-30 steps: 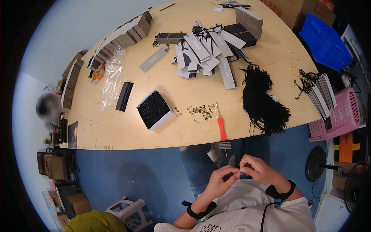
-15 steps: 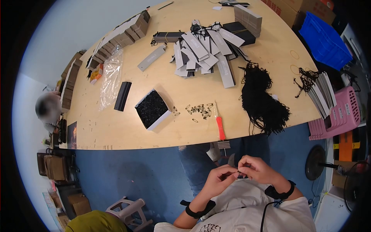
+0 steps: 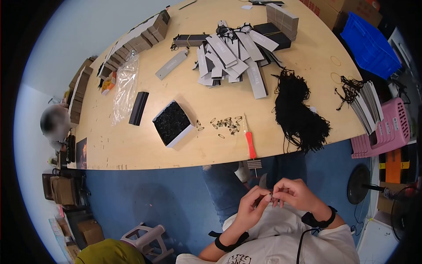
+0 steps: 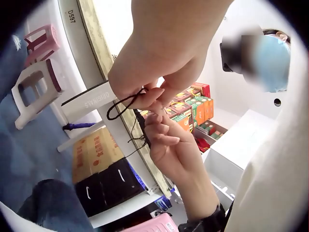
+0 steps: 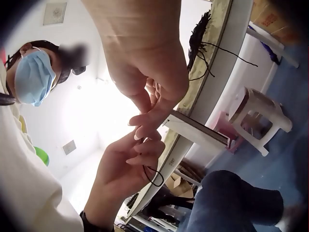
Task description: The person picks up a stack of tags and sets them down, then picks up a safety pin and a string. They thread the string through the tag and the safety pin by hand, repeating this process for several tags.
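Note:
Over my lap, in front of the table's near edge, my left hand (image 3: pixel 252 207) and right hand (image 3: pixel 295 193) meet at their fingertips. Each pinches a thin black cord (image 4: pixel 109 116) between thumb and fingers. A loop of it hangs out from the left hand in both wrist views; the stretch between the fingertips is mostly hidden. Ahead on the table lie a red-handled awl (image 3: pixel 250 145), several small metal safety pins (image 3: pixel 228 125) and a white box (image 3: pixel 181 137) full of small black pieces. A thick bundle of black cords (image 3: pixel 296 114) lies to the right.
A heap of printed grey tags (image 3: pixel 224 53) fills the table's far middle. Stacked tags (image 3: pixel 369 108) with cords overhang the right edge near a pink basket (image 3: pixel 389 132). Clear plastic bag (image 3: pixel 126 90) and a black bar-shaped piece (image 3: pixel 139 108) lie left. A stool (image 3: pixel 147 242) stands lower left.
My fingertips have drawn slightly apart, and the left hand's fingers have tilted more upright. The right hand's lower fingers have spread a little. Things on the table have stayed put.

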`<action>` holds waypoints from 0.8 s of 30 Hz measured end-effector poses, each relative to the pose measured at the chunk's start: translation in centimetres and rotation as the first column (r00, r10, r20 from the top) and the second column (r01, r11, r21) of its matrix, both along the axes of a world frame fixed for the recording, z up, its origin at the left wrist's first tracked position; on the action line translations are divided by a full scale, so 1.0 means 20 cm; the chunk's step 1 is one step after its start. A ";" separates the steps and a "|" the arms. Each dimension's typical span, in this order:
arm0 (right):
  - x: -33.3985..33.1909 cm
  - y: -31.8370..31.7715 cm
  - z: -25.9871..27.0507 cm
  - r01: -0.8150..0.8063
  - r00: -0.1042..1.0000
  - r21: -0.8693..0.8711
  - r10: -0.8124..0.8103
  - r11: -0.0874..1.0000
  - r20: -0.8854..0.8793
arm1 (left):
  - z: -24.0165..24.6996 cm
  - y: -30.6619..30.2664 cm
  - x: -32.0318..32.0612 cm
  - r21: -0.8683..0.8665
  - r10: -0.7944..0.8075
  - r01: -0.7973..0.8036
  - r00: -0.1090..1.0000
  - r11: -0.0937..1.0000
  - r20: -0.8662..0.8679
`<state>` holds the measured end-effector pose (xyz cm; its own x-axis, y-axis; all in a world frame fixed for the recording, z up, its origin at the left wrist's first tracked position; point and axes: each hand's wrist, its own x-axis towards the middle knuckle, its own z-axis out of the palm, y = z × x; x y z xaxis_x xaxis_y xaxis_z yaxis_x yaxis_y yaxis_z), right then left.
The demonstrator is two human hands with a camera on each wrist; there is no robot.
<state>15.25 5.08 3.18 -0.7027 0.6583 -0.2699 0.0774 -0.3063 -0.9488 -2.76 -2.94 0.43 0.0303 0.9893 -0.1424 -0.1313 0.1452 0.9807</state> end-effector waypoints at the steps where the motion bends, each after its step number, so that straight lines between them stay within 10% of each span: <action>1: 0.00 0.00 0.01 -0.028 1.000 0.047 0.028 0.998 -0.009 | 0.01 0.00 0.00 0.016 -0.024 0.024 1.000 1.000 0.019; 11: 0.03 0.13 0.08 -0.401 0.914 0.159 0.406 0.902 0.004 | 0.06 0.07 -0.12 -0.014 -0.473 0.481 0.866 0.877 0.165; 17: 0.03 0.13 0.12 -0.393 0.919 0.127 0.383 0.911 0.096 | 0.05 0.06 -0.10 -0.201 -0.290 0.430 0.823 0.880 0.488; 24: 0.04 0.14 0.15 -0.323 0.940 0.111 0.305 0.940 0.155 | 0.05 0.04 -0.07 -0.289 -0.071 0.209 0.903 0.934 0.423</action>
